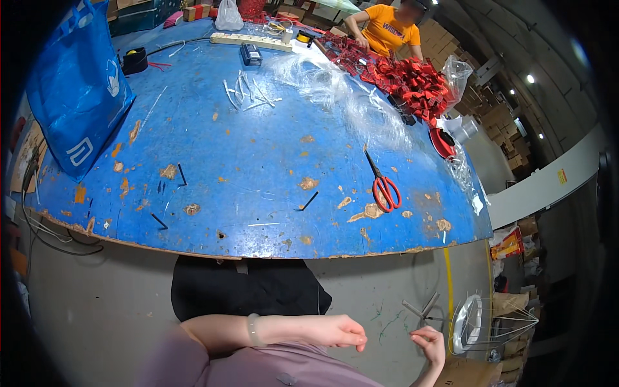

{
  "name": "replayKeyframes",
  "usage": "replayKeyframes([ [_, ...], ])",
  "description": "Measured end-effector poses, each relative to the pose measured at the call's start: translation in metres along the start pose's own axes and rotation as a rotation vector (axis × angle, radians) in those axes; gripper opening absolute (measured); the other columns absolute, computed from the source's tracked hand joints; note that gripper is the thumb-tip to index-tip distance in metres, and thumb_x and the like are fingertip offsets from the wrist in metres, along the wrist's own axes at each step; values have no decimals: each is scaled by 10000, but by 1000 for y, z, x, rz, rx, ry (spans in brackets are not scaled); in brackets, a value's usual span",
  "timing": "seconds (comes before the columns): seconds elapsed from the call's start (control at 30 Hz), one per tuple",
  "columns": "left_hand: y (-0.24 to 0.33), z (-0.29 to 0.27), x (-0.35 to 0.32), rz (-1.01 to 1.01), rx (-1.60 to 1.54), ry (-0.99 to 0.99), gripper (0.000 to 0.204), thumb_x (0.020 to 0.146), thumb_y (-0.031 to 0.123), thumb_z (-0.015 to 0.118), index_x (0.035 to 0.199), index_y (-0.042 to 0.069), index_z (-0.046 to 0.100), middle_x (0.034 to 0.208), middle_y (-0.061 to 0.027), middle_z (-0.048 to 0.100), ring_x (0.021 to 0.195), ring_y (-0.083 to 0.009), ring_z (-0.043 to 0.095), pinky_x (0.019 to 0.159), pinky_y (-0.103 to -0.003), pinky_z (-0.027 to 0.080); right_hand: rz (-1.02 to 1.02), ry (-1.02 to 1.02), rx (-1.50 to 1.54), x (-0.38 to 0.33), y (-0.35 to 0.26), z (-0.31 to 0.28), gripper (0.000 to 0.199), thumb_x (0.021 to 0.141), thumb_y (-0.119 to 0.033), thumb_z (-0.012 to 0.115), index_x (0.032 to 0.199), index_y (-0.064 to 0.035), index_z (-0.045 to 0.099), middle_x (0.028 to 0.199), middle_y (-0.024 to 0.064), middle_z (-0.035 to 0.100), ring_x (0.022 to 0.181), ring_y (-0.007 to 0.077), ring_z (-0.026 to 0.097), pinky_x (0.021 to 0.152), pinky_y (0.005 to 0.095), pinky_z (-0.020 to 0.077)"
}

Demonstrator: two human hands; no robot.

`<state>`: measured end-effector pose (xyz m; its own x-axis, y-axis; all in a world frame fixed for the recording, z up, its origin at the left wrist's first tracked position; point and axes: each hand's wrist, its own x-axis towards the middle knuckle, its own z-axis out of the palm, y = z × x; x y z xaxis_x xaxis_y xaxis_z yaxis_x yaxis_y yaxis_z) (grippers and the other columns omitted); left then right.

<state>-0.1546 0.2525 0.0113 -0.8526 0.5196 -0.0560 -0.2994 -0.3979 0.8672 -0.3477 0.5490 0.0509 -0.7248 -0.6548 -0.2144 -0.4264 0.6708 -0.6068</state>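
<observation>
My left hand is held low in front of my body, below the table's front edge, its fingers curled together. To its right, my right hand is raised with thumb and fingertips pinched. A gap separates the two hands. Whatever either hand holds, if anything, is too small to make out. Red-handled scissors lie on the blue table, beyond my hands and out of their reach. Three thin black pegs stand or lean on the tabletop, one of them the right-hand peg.
A blue bag stands at the table's left. Clear plastic strands, white strips and red bows lie farther back, where a co-worker in orange stands. A black seat is under the table edge; a wire frame is at right.
</observation>
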Motion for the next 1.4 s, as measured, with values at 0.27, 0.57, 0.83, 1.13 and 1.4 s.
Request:
replayKeyframes([
  [0.27, 24, -1, -99, 42, -224, 189, 219, 885, 214, 452, 854, 21, 551, 641, 77, 408, 581, -1, 315, 527, -157, 263, 70, 116, 91, 28, 6, -6, 110, 622, -42, 698, 718, -7, 658, 604, 20, 542, 592, 94, 467, 531, 223, 330],
  [0.57, -19, -15, -236, 395, -86, 773, 238, 776, 195, 546, 706, -33, 545, 599, -13, 490, 516, -42, 397, 453, -197, 288, -356, -233, 148, 82, -121, 42, 118, 634, -93, 710, 698, -11, 653, 536, 26, 509, 475, 82, 408, 431, 224, 283],
  [0.83, -47, -54, -303, 860, -29, 960, 349, 811, 323, 568, 658, 57, 400, 420, 38, 320, 342, -65, 256, 329, -220, 153, -762, -295, -51, 142, -221, 82, 106, 682, -111, 672, 725, -22, 636, 553, 33, 515, 497, 121, 437, 458, 258, 324],
  [1.13, 4, -107, -339, 954, -397, 701, 217, 896, 198, 430, 940, 7, 523, 584, 17, 448, 535, -113, 426, 484, -193, 348, -846, 48, -63, 222, -293, 121, 155, 811, -136, 589, 875, 0, 628, 692, -33, 548, 617, 24, 424, 540, 169, 342],
  [1.4, 45, -129, -305, 851, -364, 1030, 177, 843, 181, 511, 811, 31, 599, 625, 26, 482, 509, -19, 394, 442, -140, 302, -750, 116, 177, 312, -316, 144, 198, 792, -208, 613, 867, -28, 645, 616, -53, 474, 552, 24, 392, 471, 183, 288],
])
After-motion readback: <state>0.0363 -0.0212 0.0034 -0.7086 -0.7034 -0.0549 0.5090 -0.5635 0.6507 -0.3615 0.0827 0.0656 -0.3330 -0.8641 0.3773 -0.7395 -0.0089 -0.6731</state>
